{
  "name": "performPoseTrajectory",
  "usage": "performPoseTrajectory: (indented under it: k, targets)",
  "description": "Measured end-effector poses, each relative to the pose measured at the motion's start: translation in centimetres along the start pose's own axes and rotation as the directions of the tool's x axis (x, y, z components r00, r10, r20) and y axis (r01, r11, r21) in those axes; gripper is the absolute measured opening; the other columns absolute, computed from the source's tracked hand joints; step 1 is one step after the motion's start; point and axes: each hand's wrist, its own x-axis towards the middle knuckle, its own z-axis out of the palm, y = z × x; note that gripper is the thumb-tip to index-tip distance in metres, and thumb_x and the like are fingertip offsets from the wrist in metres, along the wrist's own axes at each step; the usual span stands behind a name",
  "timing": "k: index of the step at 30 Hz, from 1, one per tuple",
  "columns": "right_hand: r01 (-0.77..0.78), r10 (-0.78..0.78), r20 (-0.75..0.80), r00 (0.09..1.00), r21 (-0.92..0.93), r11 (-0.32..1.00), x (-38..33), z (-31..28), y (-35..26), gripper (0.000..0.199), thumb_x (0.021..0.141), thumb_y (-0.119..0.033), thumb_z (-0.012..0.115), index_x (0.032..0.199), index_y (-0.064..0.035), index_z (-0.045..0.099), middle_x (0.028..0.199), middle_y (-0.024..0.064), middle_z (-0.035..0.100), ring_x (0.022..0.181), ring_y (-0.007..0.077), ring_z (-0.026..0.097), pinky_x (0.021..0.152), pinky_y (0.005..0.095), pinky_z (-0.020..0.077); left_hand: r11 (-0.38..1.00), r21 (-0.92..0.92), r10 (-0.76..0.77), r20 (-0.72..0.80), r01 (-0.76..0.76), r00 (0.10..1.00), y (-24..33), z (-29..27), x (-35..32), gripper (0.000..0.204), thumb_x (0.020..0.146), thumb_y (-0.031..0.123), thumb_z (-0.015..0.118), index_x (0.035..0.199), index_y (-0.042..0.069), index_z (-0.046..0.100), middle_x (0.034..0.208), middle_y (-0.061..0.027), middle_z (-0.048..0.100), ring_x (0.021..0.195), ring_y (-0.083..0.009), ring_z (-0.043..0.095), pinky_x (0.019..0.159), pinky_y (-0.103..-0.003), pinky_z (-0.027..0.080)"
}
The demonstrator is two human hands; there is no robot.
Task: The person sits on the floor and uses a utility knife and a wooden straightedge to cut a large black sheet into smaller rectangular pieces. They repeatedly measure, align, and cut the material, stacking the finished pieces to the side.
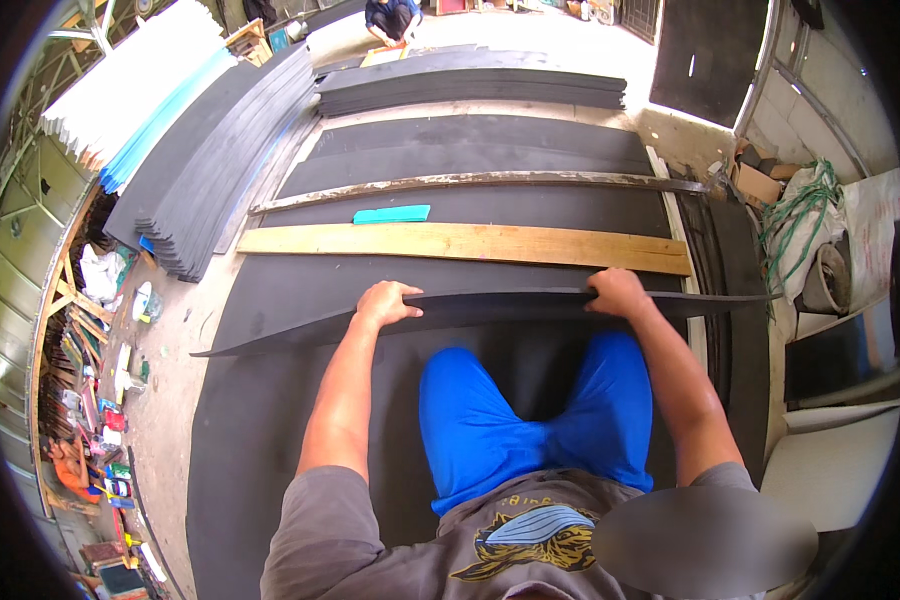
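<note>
Both my hands grip the edge of a long, thin black foam-like sheet (505, 308), raised off the dark layer under my knees. My left hand (388, 303) is closed on it left of centre. Further right, my right hand (620, 292) is closed on the same edge. The sheet bends, its two ends reaching out past my hands on either side. A light wooden plank (460, 243) lies across the black sheeting (470, 207) just beyond it. Against the plank's far side rests a flat turquoise piece (391, 214).
A worn dark bar (470, 181) crosses the sheeting farther off. Stacks of black sheets stand at the back (470, 93) and left (235, 150). Tools and clutter (110, 430) line the left wall. A bucket (827, 280) and green cord (805, 210) sit at right. Another person (392, 20) crouches far off.
</note>
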Motion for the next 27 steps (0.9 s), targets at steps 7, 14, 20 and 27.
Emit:
performPoseTrajectory:
  k: [7,14,20,27]
  targets:
    - [0.002,-0.003,0.139,0.990,0.010,1.000,2.7,0.1,-1.2,0.033,0.080,-0.032,0.084,0.106,-0.0122,0.080,0.103,0.0176,0.078,0.101,0.0378,0.075,0.091,0.0496,0.0599,0.992,0.068,-0.108,0.084,0.102,0.991,0.4,-0.2,1.0,0.060,0.077,0.051,0.088,0.129,0.022,0.077,0.123,-0.0144,0.076,0.116,-0.0371,0.071,0.102,-0.049,0.056]
    - [-0.029,0.016,0.199,0.980,0.062,0.998,3.8,-0.8,0.0,0.020,0.080,-0.016,0.074,0.098,-0.0119,0.081,0.097,0.0189,0.077,0.097,0.0402,0.075,0.089,0.0509,0.0602,0.997,0.020,-0.074,0.187,0.072,0.980,1.0,-1.5,0.5,0.044,0.084,0.045,0.084,0.123,0.024,0.080,0.115,-0.0165,0.078,0.108,-0.0379,0.074,0.096,-0.049,0.058]
    - [-0.050,-0.017,0.317,0.948,0.202,0.978,3.0,0.0,0.1,0.028,0.083,-0.017,0.071,0.108,-0.0246,0.083,0.094,0.0161,0.078,0.093,0.0370,0.076,0.084,0.0490,0.0618,0.995,0.050,-0.103,0.338,0.092,0.936,1.9,-1.4,-0.6,0.033,0.090,0.044,0.078,0.122,0.034,0.079,0.105,-0.0099,0.080,0.099,-0.0334,0.076,0.088,-0.047,0.061]
    - [-0.039,-0.049,0.528,0.848,0.156,0.987,4.6,-1.0,-0.4,0.034,0.091,-0.025,0.070,0.125,-0.0286,0.078,0.101,0.0127,0.079,0.094,0.0337,0.077,0.084,0.0479,0.0615,0.989,0.029,-0.144,0.344,0.142,0.928,1.2,0.3,-2.4,0.037,0.092,0.041,0.077,0.128,0.039,0.075,0.115,-0.0076,0.079,0.101,-0.0332,0.076,0.087,-0.048,0.061]
